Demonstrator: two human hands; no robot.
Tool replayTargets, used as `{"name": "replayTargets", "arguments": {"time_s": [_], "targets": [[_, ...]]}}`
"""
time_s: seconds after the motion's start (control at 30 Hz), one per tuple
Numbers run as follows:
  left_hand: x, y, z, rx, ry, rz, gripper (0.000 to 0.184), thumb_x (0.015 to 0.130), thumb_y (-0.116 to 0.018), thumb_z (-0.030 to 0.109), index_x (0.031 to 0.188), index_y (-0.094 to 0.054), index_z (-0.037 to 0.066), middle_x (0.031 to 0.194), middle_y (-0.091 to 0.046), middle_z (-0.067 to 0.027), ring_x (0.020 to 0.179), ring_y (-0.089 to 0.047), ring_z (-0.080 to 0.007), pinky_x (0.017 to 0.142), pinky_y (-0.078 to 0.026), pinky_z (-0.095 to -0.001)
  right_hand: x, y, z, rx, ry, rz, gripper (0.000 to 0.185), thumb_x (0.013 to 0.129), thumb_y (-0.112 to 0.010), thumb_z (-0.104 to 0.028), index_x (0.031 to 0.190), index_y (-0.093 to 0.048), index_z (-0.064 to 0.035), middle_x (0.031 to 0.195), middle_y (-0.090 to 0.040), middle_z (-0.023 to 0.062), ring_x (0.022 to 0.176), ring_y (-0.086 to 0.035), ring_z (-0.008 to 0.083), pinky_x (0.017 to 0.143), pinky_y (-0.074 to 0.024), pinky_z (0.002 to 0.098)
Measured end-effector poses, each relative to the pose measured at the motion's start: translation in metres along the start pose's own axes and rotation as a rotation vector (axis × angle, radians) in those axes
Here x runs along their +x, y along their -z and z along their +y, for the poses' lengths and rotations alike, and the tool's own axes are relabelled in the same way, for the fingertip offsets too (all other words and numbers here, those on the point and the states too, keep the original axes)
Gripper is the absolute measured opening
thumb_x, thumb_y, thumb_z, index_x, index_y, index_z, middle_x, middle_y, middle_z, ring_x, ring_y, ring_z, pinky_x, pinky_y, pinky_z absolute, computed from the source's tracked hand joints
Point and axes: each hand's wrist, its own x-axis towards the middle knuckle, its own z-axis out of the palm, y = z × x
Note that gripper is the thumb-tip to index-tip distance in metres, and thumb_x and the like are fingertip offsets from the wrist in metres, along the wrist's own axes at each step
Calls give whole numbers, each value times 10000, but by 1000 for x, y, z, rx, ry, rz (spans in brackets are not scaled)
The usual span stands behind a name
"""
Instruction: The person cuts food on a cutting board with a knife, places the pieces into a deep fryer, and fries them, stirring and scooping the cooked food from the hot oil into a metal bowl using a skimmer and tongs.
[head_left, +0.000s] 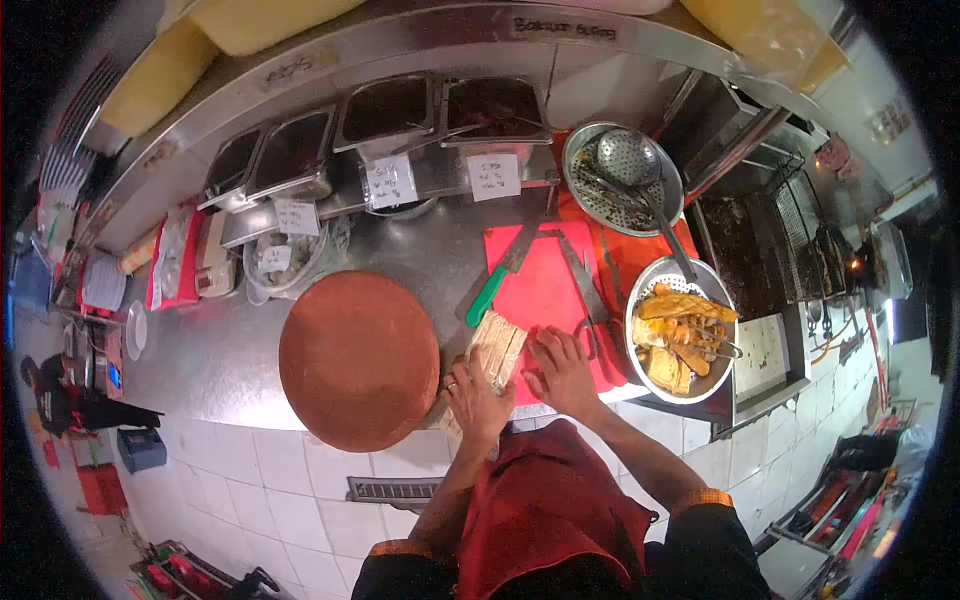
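Gripping the pack [499, 345] w/ my L hand [478, 402]: fingers on its L side, thumb on the R, pinching the lower end btwn them. Pack is a wrapped, pale brown block, at the table's [215, 355] near edge, over the near L corner of the red board [532, 290]. It sits at a slant, far end tipped a bit to the R. My R hand [562, 372] is just beside it over the board's near edge, fingers bent & a bit spread, nothing pinched; can't tell if the tips touch the pack.

Green-handled knife [508, 262] lies along the board's L edge, handle end nr the pack, blade pointing to the far edge. 2nd tool [574, 262], long & dark, lies nr the board's R edge; can't tell exact type.

Brown disc [358, 355] is L of my L hand, sticking out past the table's near edge. Toward the table's near R corner: bowl [634, 318] w/ fried food [686, 325] in it. Behind that, nr the far R corner, colander [600, 208] w/ skimmer [630, 158] resting in it, handle reaching down to the bowl. Along the far edge: 4 steel pans [490, 108] in a row w/ paper labels [494, 176], plus a tub [283, 240] below, toward the L.
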Motion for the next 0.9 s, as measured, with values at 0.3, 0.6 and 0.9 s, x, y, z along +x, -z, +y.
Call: {"name": "replayTargets", "arguments": {"time_s": [0.3, 0.6, 0.9], "targets": [[-9, -8, -8, -84, 41, 236, 732, 740, -718, 287, 1326, -368, 24, 1298, -388, -224, 1215, -384, -399, 950, -332, -532, -17, -7, 7, -1, 59, 62, 462, 810, -658, -258, 1224, -549, -84, 1220, -514, 103, 1118, -467, 315, 905, -399, 434], [-44, -31, 33, -804, -310, 351, 362, 934, -481, 188, 1203, -525, -50, 1224, -538, -227, 1137, -501, -387, 998, -383, -438, -14, 10, 0, 240, 178, 140, 407, 835, -624, -142, 1216, -525, -39, 1165, -536, 135, 1063, -500, 339, 876, -427, 434], [-4, -87, 50, -799, -134, 239, 456, 1010, -278, 307, 1188, -558, -6, 1149, -581, -204, 1087, -545, -341, 933, -408, -416, -33, -21, 9, 604, -182, 308, 303, 901, -531, -92, 1178, -493, 25, 1164, -538, 215, 1078, -517, 382, 935, -410, 442]]}}
